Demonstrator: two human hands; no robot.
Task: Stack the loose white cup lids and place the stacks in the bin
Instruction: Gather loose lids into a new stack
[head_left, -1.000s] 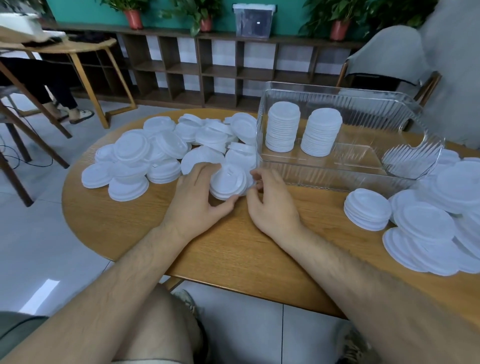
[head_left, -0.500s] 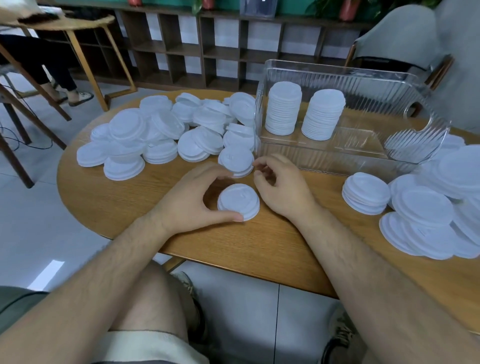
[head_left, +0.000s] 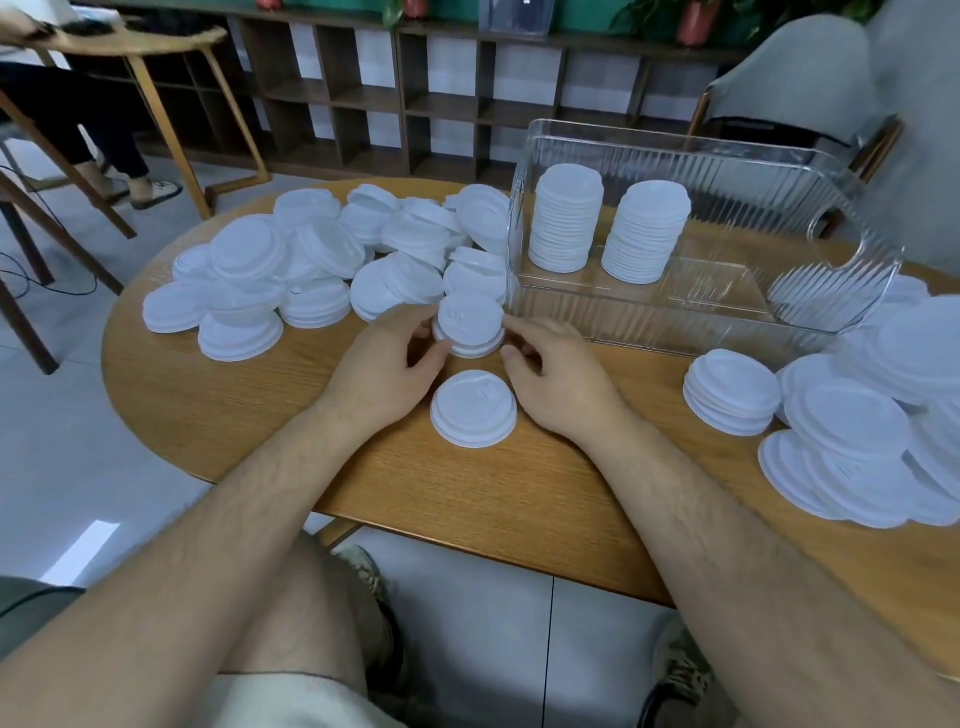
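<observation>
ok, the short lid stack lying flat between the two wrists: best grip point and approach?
Probably the rim of the short lid stack, pinched on opposite edges from above. It lies flat on the table, and the stepped rim gives the only purchase. Left hand and right hand flank it, so left and right edges are nearest.
</observation>
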